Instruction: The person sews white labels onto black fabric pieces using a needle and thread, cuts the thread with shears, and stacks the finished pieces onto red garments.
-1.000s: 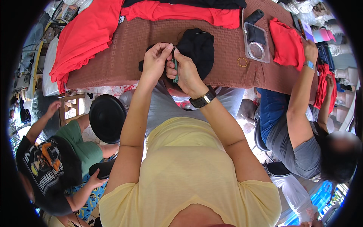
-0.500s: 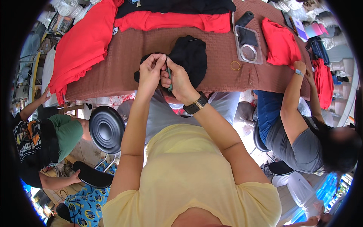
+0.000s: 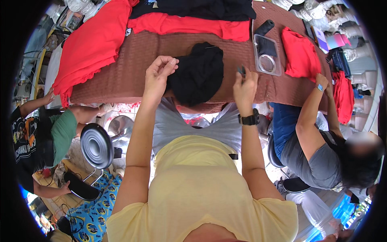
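Brown cloth [image 3: 133, 70] is covering the desk [image 3: 282, 94]; the left hand [image 3: 157, 76] is pinching at black fabric [image 3: 197, 78], ideally lightly to avoid puckering; the right hand [image 3: 245, 88] is gripping a small tool [image 3: 241, 71].

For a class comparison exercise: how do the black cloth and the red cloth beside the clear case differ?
The black cloth looks bunched and roundish, the red cloth longer. The black cloth is at the person's left hand; the red cloth, at a co-worker's hand. Both rest on the brown tablecloth.

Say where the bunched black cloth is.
In the head view, the bunched black cloth lies on the brown tablecloth, between the left hand and right hand.
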Motion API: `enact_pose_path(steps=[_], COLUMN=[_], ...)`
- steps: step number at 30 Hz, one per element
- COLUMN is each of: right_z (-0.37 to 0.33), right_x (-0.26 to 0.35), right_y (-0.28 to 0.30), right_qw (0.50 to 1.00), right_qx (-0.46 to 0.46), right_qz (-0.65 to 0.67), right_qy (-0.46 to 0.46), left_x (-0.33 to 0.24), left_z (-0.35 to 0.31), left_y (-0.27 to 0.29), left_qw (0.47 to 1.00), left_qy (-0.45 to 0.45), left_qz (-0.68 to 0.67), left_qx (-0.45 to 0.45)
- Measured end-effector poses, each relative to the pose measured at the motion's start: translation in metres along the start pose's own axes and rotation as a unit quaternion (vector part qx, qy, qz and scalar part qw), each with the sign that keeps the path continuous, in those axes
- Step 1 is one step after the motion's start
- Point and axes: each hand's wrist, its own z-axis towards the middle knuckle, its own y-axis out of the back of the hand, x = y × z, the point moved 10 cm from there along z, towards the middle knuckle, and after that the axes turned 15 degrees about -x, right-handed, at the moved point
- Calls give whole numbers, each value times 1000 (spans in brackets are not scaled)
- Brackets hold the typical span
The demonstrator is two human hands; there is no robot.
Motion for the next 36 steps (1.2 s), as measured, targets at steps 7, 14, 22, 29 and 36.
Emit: enact_pose_path(steps=[7,14,22,29,36], right_z=[11,-26,15,31,-6], right_x=[56,146,98,22,-54], right_y=[13,-54,-16,22,35], right_qw=[984,845,871,927,885], right_qx=[-16,369,276,177,160], right_qz=[-44,385,406,323,379], right_qy=[170,24,-17,-73,-219], left_x=[-13,-49,-126,-198,-222], left_z=[-16,-29,-66,-130,-161], left_y=[-20,-11,5,2,27], left_qw=[997,994,927,766,771], left_qy=[-29,-58,-47,-66,-94], left_qz=[31,60,-278,-409,-413], left_qx=[57,68,246,492,475])
